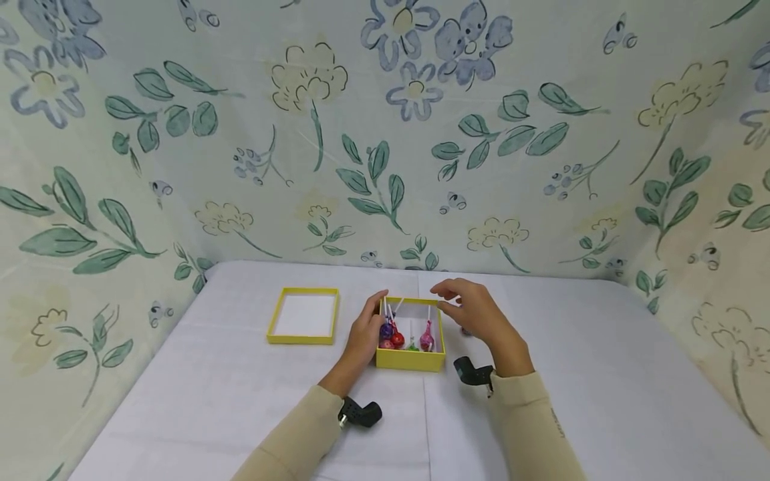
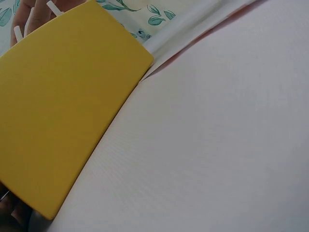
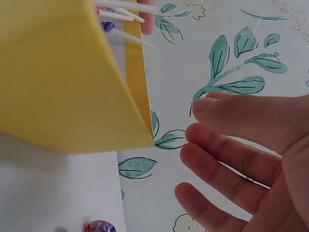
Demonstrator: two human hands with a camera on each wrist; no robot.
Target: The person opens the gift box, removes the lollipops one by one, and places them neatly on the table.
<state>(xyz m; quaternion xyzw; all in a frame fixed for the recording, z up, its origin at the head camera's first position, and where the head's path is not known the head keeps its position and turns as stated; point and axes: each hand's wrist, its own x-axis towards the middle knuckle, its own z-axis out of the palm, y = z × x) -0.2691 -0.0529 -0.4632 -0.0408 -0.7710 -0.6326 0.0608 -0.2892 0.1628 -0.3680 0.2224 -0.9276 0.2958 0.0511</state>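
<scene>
My left hand (image 1: 363, 334) grips the left side of an open yellow box (image 1: 410, 361). Inside are several lollipops, with red (image 1: 398, 339) and purple (image 1: 386, 330) wrapped ones bunched at the left. A pink lollipop (image 1: 426, 337) stands at the right, and something green (image 1: 412, 345) shows low between them. White sticks (image 2: 54, 8) poke above the rim in the left wrist view. My right hand (image 1: 475, 312) hovers by the box's far right corner, fingers loosely bent and holding nothing. A wrapped lollipop head (image 3: 100, 226) lies on the table near the box, mostly hidden under my right hand in the head view.
A yellow-rimmed lid (image 1: 303, 341), white inside, lies to the left of the box. White cloth (image 1: 198, 394) covers the table. Behind and at the sides hangs a floral curtain (image 1: 373, 254).
</scene>
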